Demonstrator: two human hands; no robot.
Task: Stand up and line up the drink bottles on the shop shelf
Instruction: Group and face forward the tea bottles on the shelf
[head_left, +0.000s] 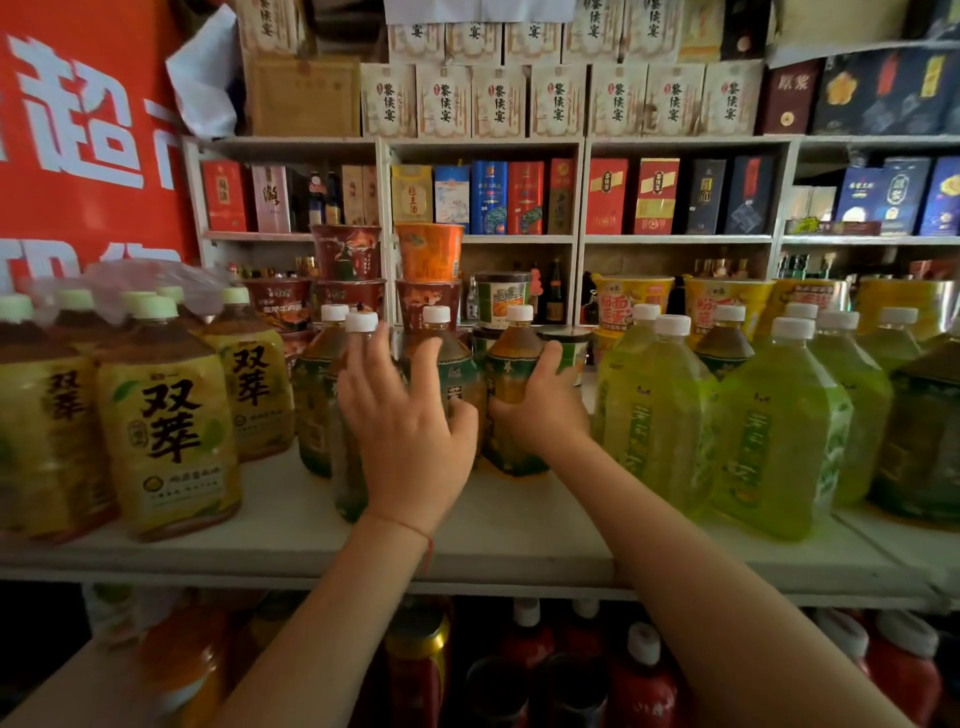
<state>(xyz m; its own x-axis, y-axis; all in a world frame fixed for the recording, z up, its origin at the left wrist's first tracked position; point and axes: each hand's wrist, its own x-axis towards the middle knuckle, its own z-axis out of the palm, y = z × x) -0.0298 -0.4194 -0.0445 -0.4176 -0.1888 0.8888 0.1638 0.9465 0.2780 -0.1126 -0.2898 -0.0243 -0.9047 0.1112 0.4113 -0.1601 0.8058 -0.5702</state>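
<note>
Several dark-green tea bottles with white caps stand upright mid-shelf. My right hand is wrapped around one of them, a brown-and-green labelled bottle. My left hand has its fingers spread in front of the neighbouring tea bottle, with the thumb touching it. Another tea bottle stands just left of that hand. Yellow-labelled bottles fill the left of the white shelf. Bright green bottles stand on the right.
Instant noodle cups are stacked behind the tea bottles, with yellow cups further right. Boxed goods fill the back shelves above. Red bottles sit on the lower shelf. A red banner hangs at the left.
</note>
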